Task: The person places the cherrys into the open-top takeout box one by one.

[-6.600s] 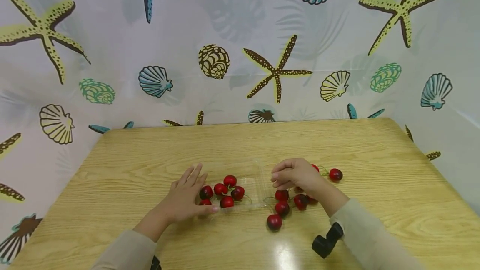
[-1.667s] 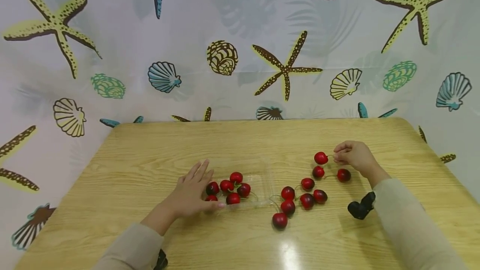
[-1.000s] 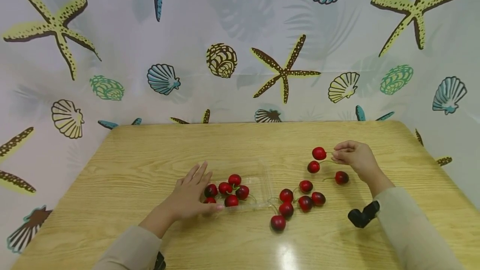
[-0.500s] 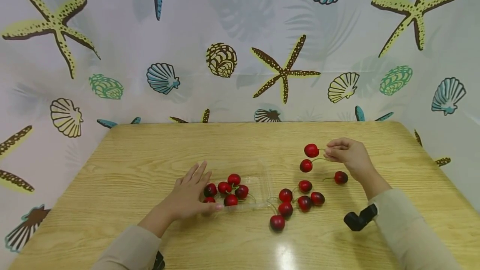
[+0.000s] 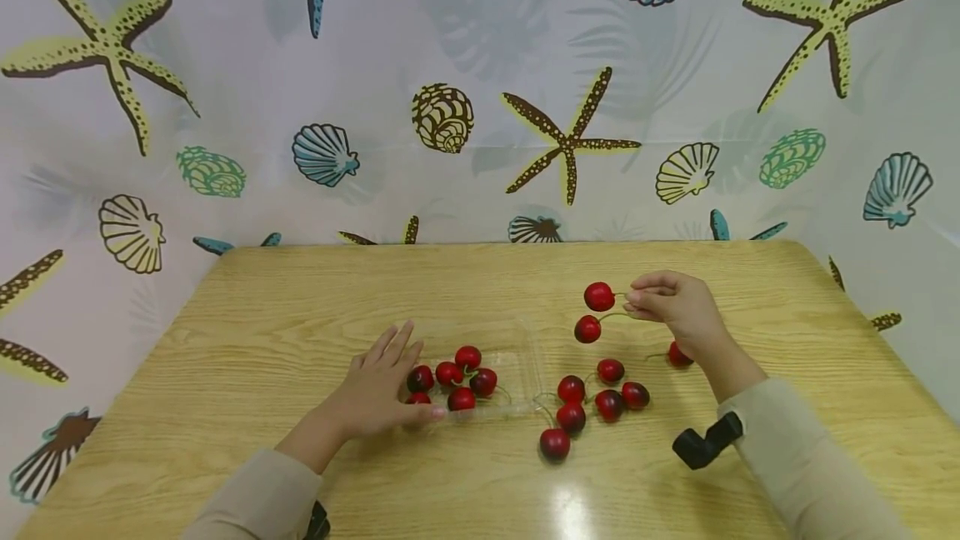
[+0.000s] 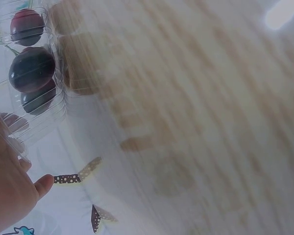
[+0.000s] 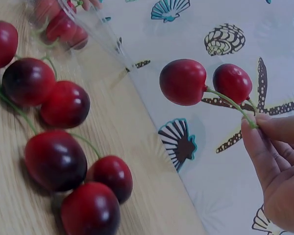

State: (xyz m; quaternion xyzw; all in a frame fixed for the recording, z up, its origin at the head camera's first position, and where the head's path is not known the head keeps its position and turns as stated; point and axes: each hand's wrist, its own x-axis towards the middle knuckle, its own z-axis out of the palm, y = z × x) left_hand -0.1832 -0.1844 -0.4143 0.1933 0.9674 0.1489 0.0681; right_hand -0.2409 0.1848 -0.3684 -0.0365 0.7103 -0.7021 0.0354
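My right hand (image 5: pixel 678 311) pinches the green stems (image 7: pixel 230 102) of two red cherries between thumb and forefinger. In the right wrist view, the larger-looking held cherry (image 7: pixel 183 82) and the other held cherry (image 7: pixel 232 83) hang in the air beside the fingertips. My left hand (image 5: pixel 382 390) rests along the left side of a clear plastic box (image 5: pixel 534 373), fingers straight and spread. Several cherries (image 5: pixel 483 382) lie inside that box, some partly hidden by the left hand. Seen from the left wrist, dark cherries (image 6: pixel 32 69) show through the clear wall.
Several loose cherries (image 5: pixel 571 417) lie on the wooden table (image 5: pixel 315 290) just right of the box. One more cherry (image 5: pixel 678 354) is partly behind the right wrist. A patterned cloth (image 5: pixel 465 40) hangs behind the table.
My right hand reached to the far right, picked up two cherries by their stems, and has since lifted and carried them leftward. The left hand stays at the box.
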